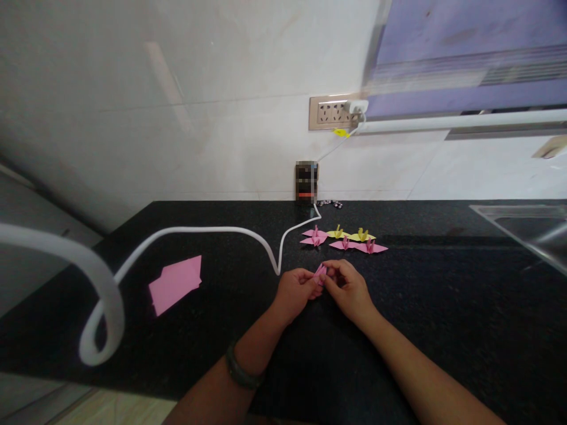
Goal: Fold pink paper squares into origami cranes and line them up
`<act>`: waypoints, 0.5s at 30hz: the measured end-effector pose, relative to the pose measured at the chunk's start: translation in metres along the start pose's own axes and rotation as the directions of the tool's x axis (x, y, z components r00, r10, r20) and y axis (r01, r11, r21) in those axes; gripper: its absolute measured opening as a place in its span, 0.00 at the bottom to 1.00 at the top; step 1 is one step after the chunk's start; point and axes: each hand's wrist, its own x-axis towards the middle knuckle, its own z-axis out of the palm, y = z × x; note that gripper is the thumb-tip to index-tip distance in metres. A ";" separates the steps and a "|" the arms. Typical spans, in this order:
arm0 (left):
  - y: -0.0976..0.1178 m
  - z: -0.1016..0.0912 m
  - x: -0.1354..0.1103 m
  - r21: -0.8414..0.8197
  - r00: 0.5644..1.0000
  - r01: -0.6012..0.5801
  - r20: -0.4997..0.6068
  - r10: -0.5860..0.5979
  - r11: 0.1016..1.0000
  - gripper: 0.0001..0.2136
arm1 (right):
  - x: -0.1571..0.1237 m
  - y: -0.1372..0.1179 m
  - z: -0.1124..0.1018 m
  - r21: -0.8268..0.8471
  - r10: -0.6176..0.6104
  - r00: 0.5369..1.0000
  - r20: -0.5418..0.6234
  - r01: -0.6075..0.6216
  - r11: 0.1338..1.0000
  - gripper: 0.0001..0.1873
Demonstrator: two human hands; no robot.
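Observation:
Between my two hands is a small piece of folded pink paper (321, 271), partly covered by the fingers. My left hand (297, 290) is closed and pinches its left side. On the other side, the thumb and fingers of my right hand (349, 288) close on the same paper. Just beyond the hands, several folded paper cranes stand in a cluster on the black countertop (425, 330): pink ones such as the pink crane (370, 248), and yellow ones such as the yellow crane (362, 235).
Pink paper sheets (176, 283) lie at the left. A white cable (199, 229) loops across the counter toward a phone-like device (306, 182) leaning on the wall. A beaded string (330, 203) lies beside it. The sink (538, 230) is at the right, the wall socket (332, 112) above.

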 end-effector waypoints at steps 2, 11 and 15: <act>0.000 0.000 -0.001 -0.001 1.000 -0.013 0.002 0.013 1.000 0.13 | 0.000 -0.002 -0.001 0.019 0.001 1.000 0.000 -0.001 1.000 0.08; 0.004 -0.002 -0.003 -0.086 0.998 -0.010 0.056 0.015 0.996 0.13 | 0.002 -0.003 -0.001 0.076 -0.002 0.998 0.064 -0.003 0.997 0.04; 0.003 -0.002 -0.003 -0.078 0.997 -0.011 0.072 0.016 0.997 0.13 | 0.002 -0.002 0.000 0.150 0.030 0.998 0.053 -0.038 0.988 0.05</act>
